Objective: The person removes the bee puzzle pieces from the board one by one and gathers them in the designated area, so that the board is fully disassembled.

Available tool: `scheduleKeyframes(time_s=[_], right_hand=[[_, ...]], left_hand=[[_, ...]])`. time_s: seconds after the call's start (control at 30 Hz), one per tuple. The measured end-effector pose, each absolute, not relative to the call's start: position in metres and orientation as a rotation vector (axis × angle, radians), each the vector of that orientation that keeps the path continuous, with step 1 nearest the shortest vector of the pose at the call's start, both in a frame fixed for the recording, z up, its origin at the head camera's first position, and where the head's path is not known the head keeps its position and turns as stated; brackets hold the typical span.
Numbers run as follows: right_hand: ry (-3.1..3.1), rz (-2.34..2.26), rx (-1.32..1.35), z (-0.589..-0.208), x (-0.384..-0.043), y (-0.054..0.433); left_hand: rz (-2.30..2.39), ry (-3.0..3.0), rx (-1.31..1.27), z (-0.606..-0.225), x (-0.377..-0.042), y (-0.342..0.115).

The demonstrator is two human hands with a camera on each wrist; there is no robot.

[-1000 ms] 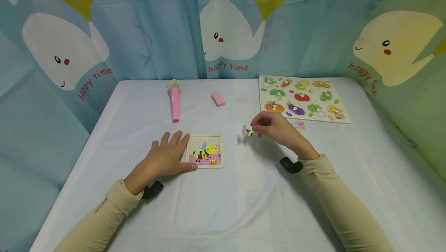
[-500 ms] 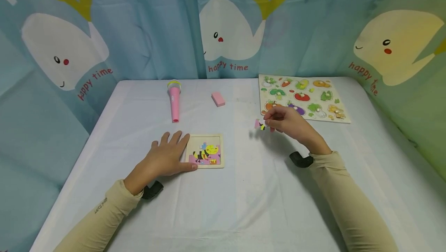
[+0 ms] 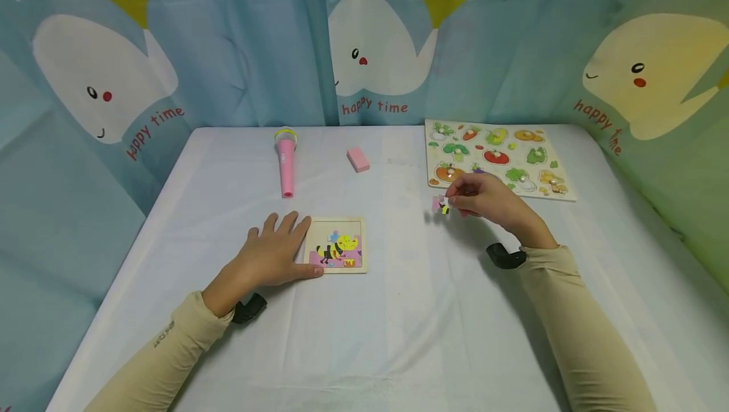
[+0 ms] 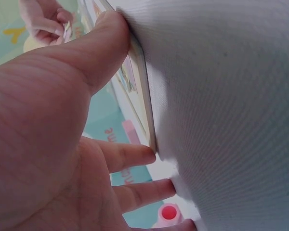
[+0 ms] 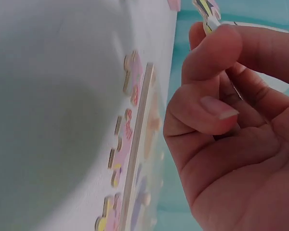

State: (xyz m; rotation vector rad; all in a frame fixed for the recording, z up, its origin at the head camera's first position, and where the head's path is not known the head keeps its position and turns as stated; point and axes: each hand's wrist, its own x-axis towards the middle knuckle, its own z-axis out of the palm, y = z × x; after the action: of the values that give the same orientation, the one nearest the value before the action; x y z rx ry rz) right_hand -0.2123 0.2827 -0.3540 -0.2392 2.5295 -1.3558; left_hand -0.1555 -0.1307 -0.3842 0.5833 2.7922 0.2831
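Pinching puzzle piece (image 3: 441,205) — right hand (image 3: 494,204), aloft

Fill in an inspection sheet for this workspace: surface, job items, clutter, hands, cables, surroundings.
Surface: white cloth, some creases.
Job items: bee puzzle tray partly filled, bare wood showing at its upper left; one puzzle piece held above the cloth; loose pieces lying beside the vegetable board.
Clutter: pink microphone and pink block toward the back, apart from each other; vegetable board at the back right.
Hands: left hand at the tray's left side, fingers spread, thumb touching its near edge; right hand pinches the puzzle piece.
Cables: nothing seen.
Surroundings: blue-green curtain printed with whales and "happy time".
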Motion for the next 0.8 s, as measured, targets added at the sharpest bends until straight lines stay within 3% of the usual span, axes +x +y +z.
scheduleKeyframes(time_s=[0.8], right_hand=[[2.561, -1.099, -0.229, -0.367, -0.219, 0.298]], left_hand=[[0.278, 2.796, 0.590, -0.385, -0.156, -0.131]])
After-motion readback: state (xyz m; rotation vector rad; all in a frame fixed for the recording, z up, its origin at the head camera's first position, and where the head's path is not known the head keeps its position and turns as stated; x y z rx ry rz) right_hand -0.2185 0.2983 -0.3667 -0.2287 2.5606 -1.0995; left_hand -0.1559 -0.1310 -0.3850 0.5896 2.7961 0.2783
